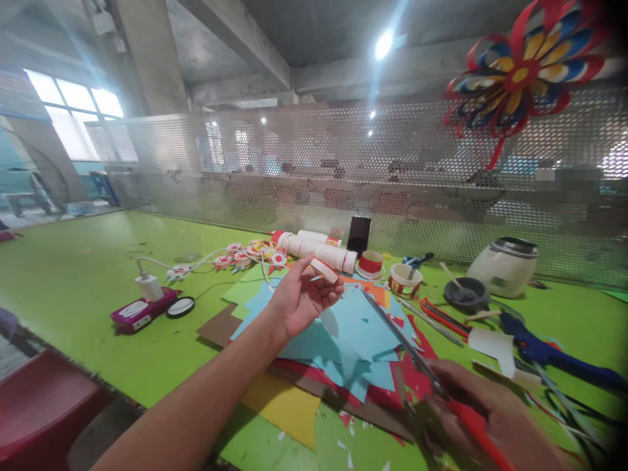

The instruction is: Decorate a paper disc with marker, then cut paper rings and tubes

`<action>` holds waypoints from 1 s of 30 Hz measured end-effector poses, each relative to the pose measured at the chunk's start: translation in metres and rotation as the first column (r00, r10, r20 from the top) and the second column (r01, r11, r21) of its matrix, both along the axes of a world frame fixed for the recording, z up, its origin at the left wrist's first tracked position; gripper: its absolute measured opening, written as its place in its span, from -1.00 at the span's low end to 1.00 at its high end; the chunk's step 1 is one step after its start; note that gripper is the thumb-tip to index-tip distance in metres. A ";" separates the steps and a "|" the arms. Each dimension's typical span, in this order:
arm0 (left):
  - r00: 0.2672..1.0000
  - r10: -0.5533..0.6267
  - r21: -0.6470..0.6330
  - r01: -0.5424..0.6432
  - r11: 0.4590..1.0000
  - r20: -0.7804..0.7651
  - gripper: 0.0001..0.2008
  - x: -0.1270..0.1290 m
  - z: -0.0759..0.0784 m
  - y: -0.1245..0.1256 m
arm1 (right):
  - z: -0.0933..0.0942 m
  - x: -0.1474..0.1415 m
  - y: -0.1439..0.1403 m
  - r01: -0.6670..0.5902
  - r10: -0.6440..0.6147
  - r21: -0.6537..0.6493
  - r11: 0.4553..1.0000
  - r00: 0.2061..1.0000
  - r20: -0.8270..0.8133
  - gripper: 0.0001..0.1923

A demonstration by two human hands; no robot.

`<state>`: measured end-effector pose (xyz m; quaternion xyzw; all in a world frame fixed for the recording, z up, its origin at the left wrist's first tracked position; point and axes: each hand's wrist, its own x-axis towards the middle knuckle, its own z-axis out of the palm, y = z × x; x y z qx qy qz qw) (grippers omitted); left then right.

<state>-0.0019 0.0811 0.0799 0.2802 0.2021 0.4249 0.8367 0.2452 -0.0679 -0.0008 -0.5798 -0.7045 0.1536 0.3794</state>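
As the right hand grips scissors over paper edges, the left hand, apart, pinches a ring.

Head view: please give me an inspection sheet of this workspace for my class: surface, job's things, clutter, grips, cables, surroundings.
Surface: green table, partly covered by coloured paper.
Job's things: pale ring; scissors; blue sheets.
Clutter: paper scraps at the near side; blue tool at right.
Grips: left hand holds the ring; right hand holds the scissors, their blades apart from the ring.
Cables: white cable runs from a charger in a purple power strip.
Surroundings: perforated screen behind; flower decoration at upper right.
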 end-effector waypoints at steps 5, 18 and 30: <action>0.999 -0.014 0.008 0.014 1.000 -0.041 -0.57 0.001 -0.004 0.001 | 0.001 0.004 0.001 0.028 -0.034 0.045 0.999 0.992 0.118 -0.70; 0.986 0.130 0.389 -0.079 0.918 -0.108 -0.65 0.004 -0.019 0.003 | 0.030 -0.020 0.000 0.173 -0.124 -0.177 0.969 0.959 0.256 -0.71; 0.954 0.255 0.599 -0.114 0.793 -0.157 -0.53 0.008 -0.010 -0.013 | 0.029 -0.013 0.002 0.215 -0.188 -0.251 0.944 0.974 0.129 -0.65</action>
